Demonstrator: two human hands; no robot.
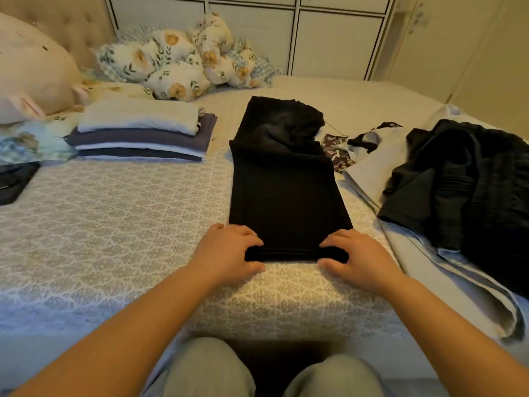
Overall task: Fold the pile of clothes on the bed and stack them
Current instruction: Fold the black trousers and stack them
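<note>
Black trousers [283,179] lie lengthwise on the bed [120,213], folded into a long strip that runs away from me. My left hand [229,250] pinches the near hem at its left corner, thumb under and fingers on top. My right hand [357,253] pinches the same hem at its right corner. A stack of folded clothes [140,133], cream on top of purple, white and dark layers, sits at the back left. An unfolded pile with a dark garment [469,179], a light blue one [372,167] and a patterned piece [335,150] lies to the right.
Floral cushions [183,61] and a large pink pillow [31,73] crowd the headboard end. A dark item [14,181] lies at the bed's left edge. White cupboards [286,30] stand behind the bed. My knees [211,368] are below the near bed edge.
</note>
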